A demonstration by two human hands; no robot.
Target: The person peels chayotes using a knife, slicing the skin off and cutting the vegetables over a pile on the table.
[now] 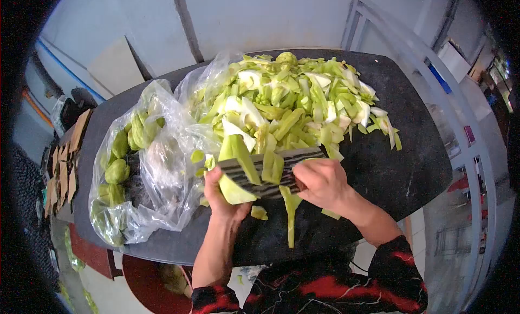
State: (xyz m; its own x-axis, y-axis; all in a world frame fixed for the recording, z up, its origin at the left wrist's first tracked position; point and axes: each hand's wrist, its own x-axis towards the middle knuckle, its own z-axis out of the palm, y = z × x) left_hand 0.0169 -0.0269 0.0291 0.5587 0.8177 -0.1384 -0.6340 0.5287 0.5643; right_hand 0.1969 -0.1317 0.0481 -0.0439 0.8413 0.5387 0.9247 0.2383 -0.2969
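Near the table's front edge, my left hand [221, 197] is wrapped round a pale green chayote [234, 190], its cut side showing. My right hand [323, 183] is closed on the handle of a wide knife [246, 176] with dark and light wavy stripes. The blade lies across the chayote, with green peel strips [271, 167] on it. One long strip [291, 216] hangs below the blade. Behind both hands rises a large heap of green and white peelings [303, 97]. A small cut piece [259, 212] is beside my left hand.
A clear plastic bag [168, 200] with several whole chayotes [117, 171] lies on the left of the dark table [401, 168]. Below it is a red tub [146, 287]. A grey metal railing [460, 97] runs along the right, and a wall stands behind the table.
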